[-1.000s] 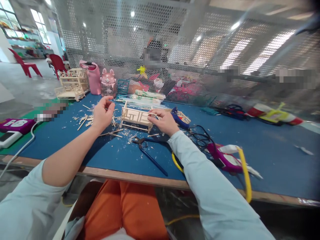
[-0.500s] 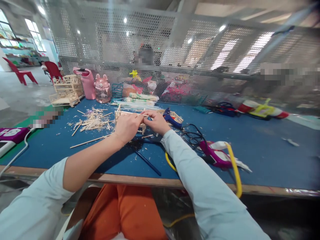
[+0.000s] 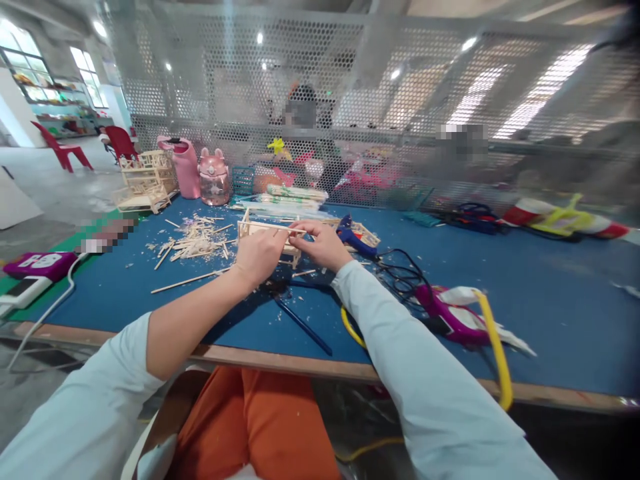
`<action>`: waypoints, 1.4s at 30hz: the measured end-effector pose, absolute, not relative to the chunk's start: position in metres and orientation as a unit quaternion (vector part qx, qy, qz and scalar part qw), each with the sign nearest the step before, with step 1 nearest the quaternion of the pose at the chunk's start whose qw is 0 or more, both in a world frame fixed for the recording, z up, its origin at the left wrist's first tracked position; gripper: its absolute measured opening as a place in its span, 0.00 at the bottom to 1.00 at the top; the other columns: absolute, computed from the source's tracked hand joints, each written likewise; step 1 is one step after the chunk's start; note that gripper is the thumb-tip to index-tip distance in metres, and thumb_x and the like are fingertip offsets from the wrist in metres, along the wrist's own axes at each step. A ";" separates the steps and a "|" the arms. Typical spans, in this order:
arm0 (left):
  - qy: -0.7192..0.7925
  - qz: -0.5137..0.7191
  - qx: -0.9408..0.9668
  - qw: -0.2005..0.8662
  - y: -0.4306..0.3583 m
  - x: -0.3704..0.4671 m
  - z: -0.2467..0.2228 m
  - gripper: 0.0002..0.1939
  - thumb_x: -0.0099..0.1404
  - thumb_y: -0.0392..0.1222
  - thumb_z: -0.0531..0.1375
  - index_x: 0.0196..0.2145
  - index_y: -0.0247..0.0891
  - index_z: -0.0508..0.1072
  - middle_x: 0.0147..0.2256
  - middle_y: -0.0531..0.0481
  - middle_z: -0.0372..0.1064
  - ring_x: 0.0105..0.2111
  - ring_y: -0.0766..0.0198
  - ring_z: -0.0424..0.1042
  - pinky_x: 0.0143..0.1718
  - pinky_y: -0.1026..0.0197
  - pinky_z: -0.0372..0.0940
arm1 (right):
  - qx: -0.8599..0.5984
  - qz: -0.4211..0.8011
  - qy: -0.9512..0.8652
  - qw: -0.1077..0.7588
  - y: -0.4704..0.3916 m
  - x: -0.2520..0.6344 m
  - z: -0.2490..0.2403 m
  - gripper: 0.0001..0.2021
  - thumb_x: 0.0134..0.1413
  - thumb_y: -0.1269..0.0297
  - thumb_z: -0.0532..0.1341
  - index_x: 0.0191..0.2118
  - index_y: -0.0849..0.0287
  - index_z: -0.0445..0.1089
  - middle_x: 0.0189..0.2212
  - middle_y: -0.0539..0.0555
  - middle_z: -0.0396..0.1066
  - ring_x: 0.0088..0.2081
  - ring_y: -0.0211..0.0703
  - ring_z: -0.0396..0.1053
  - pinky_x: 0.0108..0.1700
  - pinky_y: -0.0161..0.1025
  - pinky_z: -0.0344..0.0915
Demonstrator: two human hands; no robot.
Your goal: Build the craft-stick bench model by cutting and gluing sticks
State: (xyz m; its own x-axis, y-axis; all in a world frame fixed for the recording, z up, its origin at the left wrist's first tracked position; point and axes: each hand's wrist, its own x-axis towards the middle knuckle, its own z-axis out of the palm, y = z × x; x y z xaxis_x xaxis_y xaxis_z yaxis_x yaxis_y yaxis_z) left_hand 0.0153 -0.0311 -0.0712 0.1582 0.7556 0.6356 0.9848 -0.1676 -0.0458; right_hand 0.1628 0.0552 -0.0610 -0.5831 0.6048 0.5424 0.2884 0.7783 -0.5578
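A small frame of pale wooden sticks (image 3: 245, 228) stands on the blue tabletop, partly hidden behind my hands. My left hand (image 3: 261, 252) is closed on its left and middle part, fingertips at a top stick. At its right end my right hand (image 3: 323, 244) pinches the same frame, thumb and forefinger close to the left fingertips. A blue glue gun (image 3: 356, 239) lies just right of my right hand. To the left is a heap of loose sticks and scraps (image 3: 197, 240).
A larger stick model (image 3: 147, 181), a pink bottle (image 3: 185, 170) and a bear-eared bottle (image 3: 214, 179) stand at the back left. Blue pliers-like handles (image 3: 305, 327) lie near the front edge. Right are black cables (image 3: 400, 270) and a purple power strip (image 3: 453, 317). A person sits behind the mesh.
The view has shifted, so the whole scene sits slightly further right. Both hands stay on the stick frame, with the right fingers slightly changed in pose.
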 end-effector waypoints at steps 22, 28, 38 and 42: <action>-0.341 -0.160 -0.924 0.072 -0.075 0.031 -0.089 0.11 0.66 0.40 0.52 0.40 0.41 0.74 0.33 0.52 0.74 0.35 0.65 0.73 0.29 0.66 0.60 | -0.320 0.274 -0.809 0.411 0.045 0.174 -0.064 0.08 0.42 0.61 0.60 0.27 0.60 0.65 0.20 0.46 0.62 0.23 0.33 0.57 0.28 0.35 0.56; -0.398 -0.212 -0.891 -0.053 -0.075 0.028 -0.084 0.12 0.67 0.40 0.50 0.39 0.38 0.73 0.37 0.48 0.75 0.37 0.62 0.73 0.36 0.63 0.63 | -0.320 0.343 -0.747 0.470 0.050 0.176 -0.065 0.14 0.35 0.69 0.57 0.35 0.58 0.62 0.20 0.45 0.65 0.21 0.34 0.60 0.27 0.35 0.57; -0.507 -0.542 -0.470 -0.477 -0.044 0.022 -0.086 0.07 0.63 0.40 0.56 0.28 0.37 0.62 0.18 0.59 0.61 0.14 0.75 0.57 0.17 0.70 0.56 | -0.317 0.218 -0.787 0.483 0.032 0.175 -0.059 0.07 0.42 0.62 0.58 0.26 0.59 0.69 0.18 0.48 0.64 0.21 0.36 0.58 0.25 0.35 0.56; -0.471 -0.541 -0.484 -0.501 -0.043 0.023 -0.086 0.05 0.62 0.35 0.57 0.29 0.35 0.64 0.19 0.58 0.64 0.16 0.76 0.61 0.21 0.71 0.60 | -0.295 0.229 -0.844 0.386 0.022 0.170 -0.058 0.12 0.44 0.57 0.59 0.28 0.61 0.74 0.16 0.48 0.63 0.19 0.33 0.55 0.23 0.34 0.53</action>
